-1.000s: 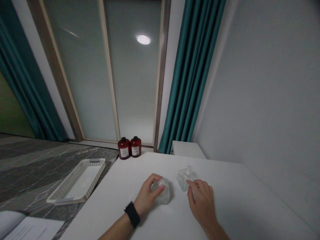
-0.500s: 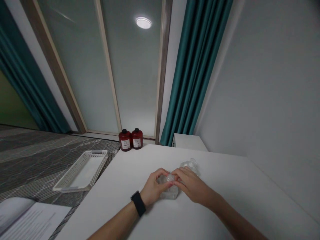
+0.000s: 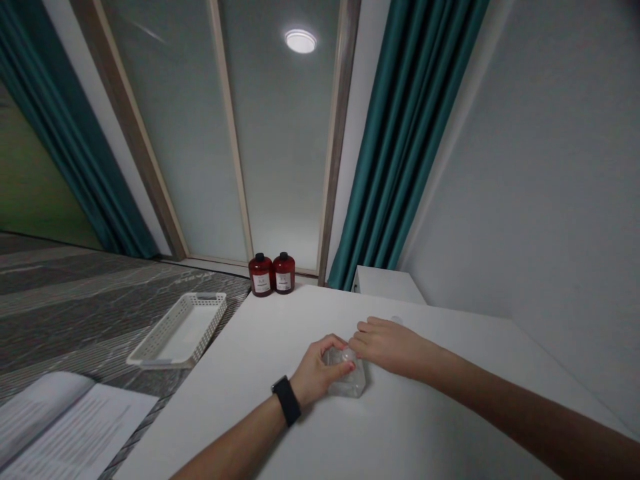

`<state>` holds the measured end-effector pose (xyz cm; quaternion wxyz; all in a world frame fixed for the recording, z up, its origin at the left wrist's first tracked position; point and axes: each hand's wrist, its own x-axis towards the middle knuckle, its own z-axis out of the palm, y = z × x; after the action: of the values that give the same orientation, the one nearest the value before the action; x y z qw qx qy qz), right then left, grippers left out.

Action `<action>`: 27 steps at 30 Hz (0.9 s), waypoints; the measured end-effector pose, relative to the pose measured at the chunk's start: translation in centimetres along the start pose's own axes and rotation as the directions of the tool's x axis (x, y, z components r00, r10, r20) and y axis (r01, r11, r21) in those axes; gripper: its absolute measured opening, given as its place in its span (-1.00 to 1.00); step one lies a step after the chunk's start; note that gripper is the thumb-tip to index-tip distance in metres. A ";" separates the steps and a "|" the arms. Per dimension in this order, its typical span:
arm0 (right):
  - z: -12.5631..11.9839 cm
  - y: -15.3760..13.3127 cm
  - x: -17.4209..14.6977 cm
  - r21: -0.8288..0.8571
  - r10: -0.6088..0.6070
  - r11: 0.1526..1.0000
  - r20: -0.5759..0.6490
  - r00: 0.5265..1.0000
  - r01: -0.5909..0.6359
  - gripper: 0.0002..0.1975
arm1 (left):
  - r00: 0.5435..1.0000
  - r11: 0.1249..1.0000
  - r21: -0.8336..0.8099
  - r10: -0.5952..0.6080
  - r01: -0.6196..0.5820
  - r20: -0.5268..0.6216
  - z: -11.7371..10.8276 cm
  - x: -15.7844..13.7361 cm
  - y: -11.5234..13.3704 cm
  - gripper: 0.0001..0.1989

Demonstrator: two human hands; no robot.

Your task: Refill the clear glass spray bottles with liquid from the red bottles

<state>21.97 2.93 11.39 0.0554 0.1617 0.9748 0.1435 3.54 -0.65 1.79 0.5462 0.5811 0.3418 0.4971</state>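
On the white table (image 3: 240,407), my left hand (image 3: 320,370) grips a squat, clear glass container (image 3: 353,385) with a rounded, clear top. Its thumb and fingers press in around that top, and a dark watch is on the wrist. My right hand (image 3: 385,345) is just to the right and slightly farther back. Those fingers are curled, with their tips close to the container's top; what they hold, if anything, is hidden. Behind the right hand peeks the edge of a second clear object (image 3: 397,320), mostly covered.
Two dark red bottles (image 3: 273,275) with black caps stand at the table's far left corner. Lower down, left of the table, are a white perforated basket (image 3: 145,350) and an open book (image 3: 100,427). A white cabinet (image 3: 390,285) stands beyond the far edge.
My right hand has turned and moved off the container's top, up and to the right, now covering most of the second clear object. My left hand keeps its hold. The view has shifted slightly.
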 end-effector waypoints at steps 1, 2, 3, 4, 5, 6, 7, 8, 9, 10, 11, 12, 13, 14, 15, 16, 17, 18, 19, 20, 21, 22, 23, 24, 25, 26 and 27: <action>-0.2 0.3 0.2 -0.036 -0.039 0.999 -0.010 0.999 0.039 -0.93 | 1.000 1.000 -0.007 0.000 0.000 -0.004 0.0 0.0 -0.1 -0.62; -0.4 0.5 0.4 -0.069 -0.077 0.995 -0.016 0.997 0.075 -0.93 | 1.000 1.000 -0.013 0.000 0.000 -0.006 0.0 0.1 -0.2 -0.61; -0.7 0.8 0.6 -0.101 -0.112 0.989 -0.015 0.994 0.110 -0.93 | 1.000 1.000 -0.017 0.002 -0.002 -0.007 0.0 0.1 -0.3 -0.61; -0.9 1.1 0.8 -0.130 -0.147 0.981 -0.004 0.989 0.145 -0.92 | 1.000 1.000 -0.017 0.005 -0.005 -0.005 0.0 0.2 -0.4 -0.60; -1.1 1.3 1.0 -0.156 -0.177 0.972 0.014 0.984 0.177 -0.90 | 1.000 1.000 -0.016 0.008 -0.008 0.000 0.0 0.2 -0.5 -0.60; -1.4 1.6 1.2 -0.171 -0.200 0.964 0.040 0.979 0.204 -0.87 | 1.000 1.000 -0.018 0.011 -0.011 0.006 0.0 0.3 -0.6 -0.60; -1.6 1.9 1.5 -0.169 -0.211 0.961 0.073 0.975 0.221 -0.84 | 1.000 1.000 -0.024 0.014 -0.013 0.012 0.0 0.3 -0.6 -0.59; -1.8 2.2 1.7 -0.153 -0.212 0.962 0.106 0.972 0.226 -0.82 | 1.000 0.999 -0.032 0.018 -0.017 0.018 0.0 0.3 -0.7 -0.59; -1.9 2.4 2.0 -0.124 -0.206 0.967 0.139 0.969 0.224 -0.80 | 0.999 0.999 -0.040 0.023 -0.022 0.022 -0.1 0.3 -0.8 -0.59; -2.1 2.7 2.3 -0.087 -0.193 0.974 0.166 0.967 0.210 -0.79 | 0.999 0.999 -0.046 0.030 -0.029 0.023 -0.1 0.3 -0.9 -0.60; -2.2 2.8 2.5 -0.058 -0.182 0.979 0.183 0.966 0.195 -0.79 | 0.999 0.998 -0.050 0.038 -0.037 0.024 -0.1 0.3 -1.0 -0.61; -2.3 2.9 2.7 -0.035 -0.164 0.984 0.194 0.967 0.174 -0.79 | 0.999 0.998 -0.051 0.046 -0.044 0.027 -0.2 0.3 -1.1 -0.62; -2.3 2.9 2.8 -0.019 -0.141 0.989 0.201 0.969 0.147 -0.79 | 0.998 0.997 -0.050 0.054 -0.052 0.030 -0.2 0.3 -1.2 -0.63; -2.4 2.7 2.8 -0.009 -0.108 0.994 0.205 0.973 0.112 -0.79 | 0.997 0.997 -0.048 0.067 -0.065 0.030 -0.3 0.3 -1.2 -0.64; -2.3 2.4 2.7 0.001 -0.060 0.998 0.210 0.976 0.062 -0.79 | 0.996 0.996 -0.043 0.083 -0.082 0.029 -0.3 0.4 -1.3 -0.65; -2.3 2.0 2.5 0.010 -0.002 1.000 0.214 0.977 0.000 -0.79 | 0.995 0.994 -0.036 0.101 -0.100 0.026 -0.3 0.4 -1.3 -0.64; -2.3 1.4 2.2 0.019 0.070 0.997 0.217 0.974 -0.076 -0.78 | 0.993 0.993 -0.033 0.115 -0.114 0.021 -0.3 0.4 -1.3 -0.63; -2.2 0.7 1.9 0.030 0.151 0.986 0.221 0.963 -0.161 -0.78 | 0.993 0.992 -0.037 0.119 -0.119 0.016 -0.2 0.5 -1.2 -0.62; -2.2 -0.1 1.7 0.044 0.232 0.968 0.225 0.946 -0.248 -0.76 | 0.993 0.992 -0.051 0.113 -0.112 0.016 -0.1 0.5 -1.1 -0.61; -2.2 -0.8 1.6 0.068 0.321 0.936 0.233 0.918 -0.345 -0.74 | 0.995 0.993 -0.068 0.096 -0.094 0.018 0.0 0.5 -1.0 -0.61; -2.3 -1.5 1.7 0.090 0.386 0.904 0.251 0.888 -0.419 -0.73 | 0.997 0.994 -0.081 0.073 -0.071 0.024 0.1 0.4 -0.9 -0.61; -2.3 -2.1 1.8 0.106 0.422 0.881 0.261 0.868 -0.461 -0.70 | 0.998 0.995 -0.087 0.052 -0.050 0.027 0.3 0.4 -0.8 -0.62; -2.4 -2.7 2.1 0.120 0.463 0.854 0.270 0.844 -0.507 -0.65 | 0.999 0.996 -0.085 0.037 -0.034 0.025 0.4 0.3 -0.6 -0.63; -2.5 -3.1 2.5 0.130 0.512 0.817 0.281 0.811 -0.561 -0.59 | 0.999 0.997 -0.075 0.028 -0.027 0.019 0.5 0.3 -0.5 -0.64; -2.7 -3.4 2.9 0.144 0.548 0.785 0.293 0.784 -0.603 -0.58 | 1.000 0.998 -0.062 0.028 -0.027 0.007 0.6 0.3 -0.4 -0.65; -2.8 -3.5 3.2 0.154 0.573 0.759 0.303 0.762 -0.632 -0.58 | 0.999 0.998 -0.050 0.032 -0.032 -0.003 0.6 0.3 -0.3 -0.67; -2.9 -3.6 3.5 0.162 0.582 0.746 0.310 0.751 -0.645 -0.60 | 0.999 0.998 -0.040 0.041 -0.041 -0.010 0.7 0.3 -0.2 -0.68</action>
<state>17.15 0.05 12.89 0.1003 0.4973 0.8617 0.0044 4.28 -0.50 1.68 0.5460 0.5746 0.3221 0.5177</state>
